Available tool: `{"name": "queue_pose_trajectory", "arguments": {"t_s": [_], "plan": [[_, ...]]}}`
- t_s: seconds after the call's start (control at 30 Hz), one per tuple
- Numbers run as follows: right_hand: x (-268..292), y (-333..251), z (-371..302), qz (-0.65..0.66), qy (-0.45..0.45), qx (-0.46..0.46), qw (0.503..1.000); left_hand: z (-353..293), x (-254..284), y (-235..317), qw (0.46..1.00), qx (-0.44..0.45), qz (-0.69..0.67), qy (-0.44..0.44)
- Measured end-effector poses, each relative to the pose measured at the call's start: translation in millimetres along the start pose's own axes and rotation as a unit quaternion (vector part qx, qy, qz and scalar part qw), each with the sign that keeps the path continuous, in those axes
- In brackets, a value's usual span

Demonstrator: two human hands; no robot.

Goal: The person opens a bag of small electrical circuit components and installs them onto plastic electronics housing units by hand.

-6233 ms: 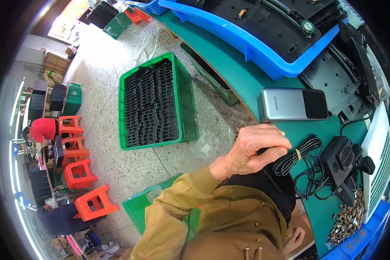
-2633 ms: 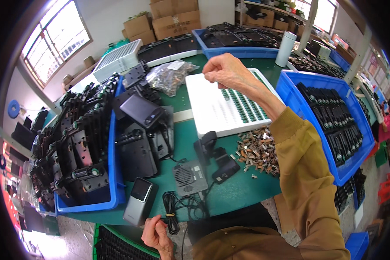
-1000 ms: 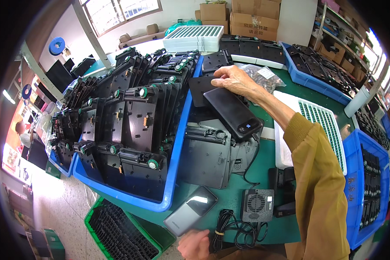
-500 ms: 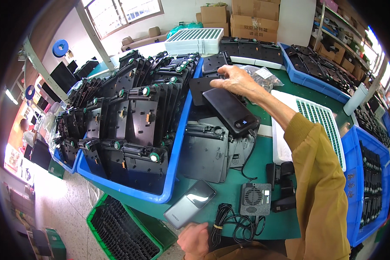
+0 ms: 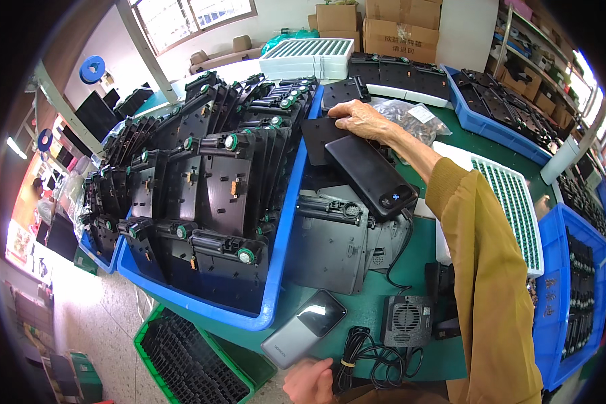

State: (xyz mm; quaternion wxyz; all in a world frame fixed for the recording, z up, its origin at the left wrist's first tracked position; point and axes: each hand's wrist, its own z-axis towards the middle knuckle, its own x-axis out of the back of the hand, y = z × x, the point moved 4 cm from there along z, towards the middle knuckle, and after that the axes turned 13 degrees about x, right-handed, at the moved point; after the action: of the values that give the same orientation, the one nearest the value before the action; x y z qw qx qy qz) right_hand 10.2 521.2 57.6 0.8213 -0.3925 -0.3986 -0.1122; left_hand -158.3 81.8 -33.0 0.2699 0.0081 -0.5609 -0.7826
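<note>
My right hand (image 5: 365,122) reaches far over the table, its thumb and fingers closed at the upper corner of a black plastic panel (image 5: 316,138); the fingertips are partly hidden. Just below, a black power bank (image 5: 370,176) with a small lit display lies tilted over the panel and grey plastic covers (image 5: 326,246). A black cable runs from its near end. At the near edge my left hand (image 5: 308,381) rests with curled fingers, nothing visible in it. Beside it lie a grey power bank (image 5: 303,330) with a glossy end and a tied black cable (image 5: 357,357).
A large blue bin (image 5: 269,306) of black panels with rollers fills the left. A speaker-like grey box (image 5: 408,320) stands near right. White trays (image 5: 512,195), more blue bins (image 5: 552,296) and a plastic bag of parts (image 5: 414,121) surround the right arm. A green crate (image 5: 156,337) sits below.
My right hand's thumb and fingers have drawn together at the black panel's corner. The view has shifted slightly; my left hand stays curled near the grey power bank.
</note>
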Motion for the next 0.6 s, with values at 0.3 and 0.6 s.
{"name": "queue_pose_trajectory", "arguments": {"t_s": [0.3, 0.6], "plan": [[21, -69, -20, -0.012, 0.070, 0.065, 0.995, 2, 1, 0, 1.000, -0.013, 0.005, -0.002], [-28, -157, -97, -0.319, -0.144, 0.167, 0.922, 5, -2, 2, 1.000, -0.022, -0.009, -0.003]]}}
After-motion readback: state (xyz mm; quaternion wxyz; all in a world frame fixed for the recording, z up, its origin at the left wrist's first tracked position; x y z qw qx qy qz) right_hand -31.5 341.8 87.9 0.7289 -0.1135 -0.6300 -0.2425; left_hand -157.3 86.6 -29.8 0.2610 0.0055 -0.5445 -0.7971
